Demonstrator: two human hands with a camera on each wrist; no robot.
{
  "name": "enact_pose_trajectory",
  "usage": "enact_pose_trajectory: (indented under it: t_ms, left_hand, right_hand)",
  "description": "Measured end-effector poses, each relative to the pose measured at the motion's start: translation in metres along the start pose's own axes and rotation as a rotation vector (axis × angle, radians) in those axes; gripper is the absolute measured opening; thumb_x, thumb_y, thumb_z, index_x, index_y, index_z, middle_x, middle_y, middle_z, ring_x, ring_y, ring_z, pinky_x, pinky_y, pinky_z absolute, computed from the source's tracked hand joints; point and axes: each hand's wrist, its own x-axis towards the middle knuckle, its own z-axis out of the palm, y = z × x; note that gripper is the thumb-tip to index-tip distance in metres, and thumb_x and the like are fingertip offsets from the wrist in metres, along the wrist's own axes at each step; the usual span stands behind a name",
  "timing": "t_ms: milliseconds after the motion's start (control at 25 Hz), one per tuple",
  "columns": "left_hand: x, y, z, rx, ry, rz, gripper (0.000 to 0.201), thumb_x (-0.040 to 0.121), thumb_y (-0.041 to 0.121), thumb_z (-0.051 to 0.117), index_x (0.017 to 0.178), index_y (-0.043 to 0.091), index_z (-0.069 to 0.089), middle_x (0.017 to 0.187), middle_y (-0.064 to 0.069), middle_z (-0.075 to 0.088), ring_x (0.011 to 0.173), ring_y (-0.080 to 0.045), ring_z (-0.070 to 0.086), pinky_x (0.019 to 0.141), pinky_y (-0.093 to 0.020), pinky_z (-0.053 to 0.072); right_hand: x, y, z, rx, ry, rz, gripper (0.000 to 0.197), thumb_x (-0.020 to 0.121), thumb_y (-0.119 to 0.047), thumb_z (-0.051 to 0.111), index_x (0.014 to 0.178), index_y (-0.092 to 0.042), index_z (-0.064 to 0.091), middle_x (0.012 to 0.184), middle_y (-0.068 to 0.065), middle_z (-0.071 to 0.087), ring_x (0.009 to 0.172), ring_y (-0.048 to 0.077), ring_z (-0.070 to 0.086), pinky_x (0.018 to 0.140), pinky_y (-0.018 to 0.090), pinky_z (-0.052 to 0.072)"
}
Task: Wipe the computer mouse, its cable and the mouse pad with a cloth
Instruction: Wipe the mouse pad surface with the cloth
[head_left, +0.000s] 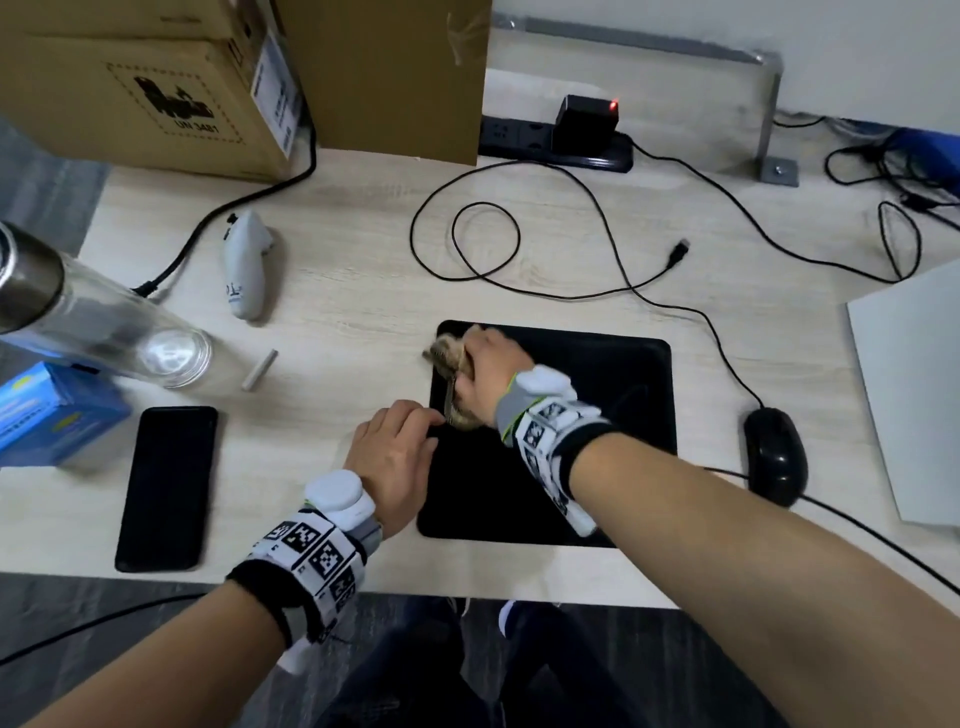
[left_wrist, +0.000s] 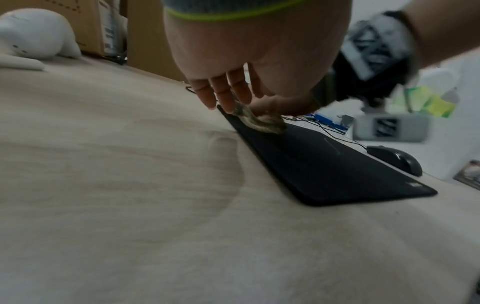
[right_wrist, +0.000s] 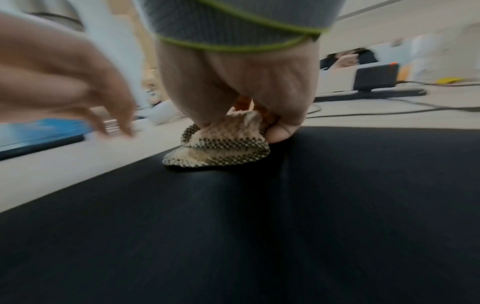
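Note:
A black mouse pad (head_left: 597, 447) lies on the pale wooden desk. My right hand (head_left: 485, 374) grips a bunched beige-and-dark woven cloth (right_wrist: 221, 144) and presses it on the pad's far left corner. My left hand (head_left: 400, 447) rests with straight fingers (left_wrist: 221, 92) on the pad's left edge, just beside the cloth (left_wrist: 259, 121). The black mouse (head_left: 775, 454) sits off the pad to its right, and its cable (head_left: 613, 249) loops across the desk behind the pad.
A black phone (head_left: 166, 488) lies left of the pad, with a glass bottle (head_left: 104, 322), a blue box (head_left: 47, 410) and a white controller (head_left: 247, 262) beyond. Cardboard boxes (head_left: 156, 88) and a power strip (head_left: 556, 143) line the back. A grey laptop (head_left: 914, 395) sits at right.

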Motion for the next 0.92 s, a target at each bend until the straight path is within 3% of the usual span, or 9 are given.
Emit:
enact_pose_trajectory:
  t_ms: [80,200,280,400,520,640,800,920]
  left_hand:
    - [0.004,0.007,0.002,0.008,0.004,-0.023,0.025,0.089,0.024,0.039,0.101,0.016,0.059,0.098,-0.008,0.058,0.08,-0.031,0.053,0.067,-0.038,0.044]
    - [0.008,0.012,0.011,0.113,-0.135,0.077,0.023,0.088,0.027,0.041,0.088,0.017,0.062,0.089,-0.004,0.06,0.076,-0.032,0.055,0.065,-0.036,0.042]
    - [0.011,0.018,0.016,0.201,-0.212,0.15,0.024,0.086,0.028,0.044,0.083,0.016,0.064,0.087,-0.003,0.06,0.075,-0.03,0.056,0.063,-0.035,0.043]
    - [0.017,0.024,0.017,0.24,-0.249,0.115,0.023,0.08,0.029,0.045,0.08,0.017,0.064,0.085,-0.003,0.059,0.076,-0.029,0.056,0.062,-0.034,0.043]
    - [0.016,0.032,0.014,0.263,-0.296,0.065,0.022,0.078,0.035,0.05,0.081,0.019,0.065,0.087,-0.001,0.059,0.079,-0.027,0.056,0.063,-0.034,0.044]
    - [0.018,0.036,0.011,0.234,-0.321,0.061,0.026,0.071,0.029,0.069,0.094,0.016,0.067,0.098,-0.006,0.061,0.088,-0.032,0.058,0.069,-0.038,0.051]
    - [0.019,0.034,0.014,0.195,-0.402,0.003,0.073,0.067,0.025,0.079,0.132,0.008,0.049,0.132,-0.015,0.048,0.122,-0.037,0.045,0.094,-0.047,0.049]
    - [0.02,0.038,0.016,0.219,-0.418,-0.014,0.079,0.065,0.023,0.081,0.134,0.005,0.046,0.137,-0.019,0.043,0.127,-0.04,0.039,0.096,-0.05,0.047]
  right_hand:
    - [-0.06,0.005,0.016,0.013,-0.015,-0.173,0.053,0.078,-0.025,0.06,0.126,-0.007,0.049,0.114,0.015,0.056,0.095,0.038,0.057,0.077,0.039,0.045]
    - [-0.137,0.035,0.03,-0.056,-0.152,-0.449,0.053,0.065,-0.026,0.067,0.113,-0.009,0.056,0.101,0.011,0.061,0.081,0.033,0.059,0.069,0.037,0.048]
    - [-0.142,0.056,0.025,-0.104,-0.23,-0.521,0.048,0.064,-0.026,0.066,0.109,-0.011,0.057,0.097,0.011,0.061,0.079,0.033,0.06,0.069,0.037,0.049]
    - [-0.086,0.061,0.005,-0.083,-0.149,-0.409,0.041,0.069,-0.023,0.063,0.107,-0.01,0.054,0.093,0.015,0.059,0.078,0.037,0.06,0.066,0.038,0.046]
    - [-0.014,0.055,-0.023,-0.028,-0.021,-0.126,0.038,0.082,-0.025,0.058,0.116,-0.011,0.05,0.11,0.014,0.054,0.096,0.036,0.057,0.076,0.037,0.043]
    - [0.012,0.052,-0.041,0.018,-0.052,0.052,0.03,0.089,-0.027,0.052,0.115,-0.013,0.046,0.117,0.011,0.05,0.104,0.035,0.054,0.076,0.033,0.038]
    - [-0.041,0.054,-0.019,0.007,-0.054,-0.005,0.042,0.084,-0.027,0.057,0.122,-0.011,0.048,0.118,0.011,0.053,0.103,0.035,0.056,0.078,0.034,0.041]
    - [-0.113,0.061,0.004,0.02,-0.157,-0.195,0.045,0.079,-0.025,0.055,0.122,-0.011,0.05,0.116,0.011,0.055,0.101,0.035,0.055,0.083,0.038,0.041]
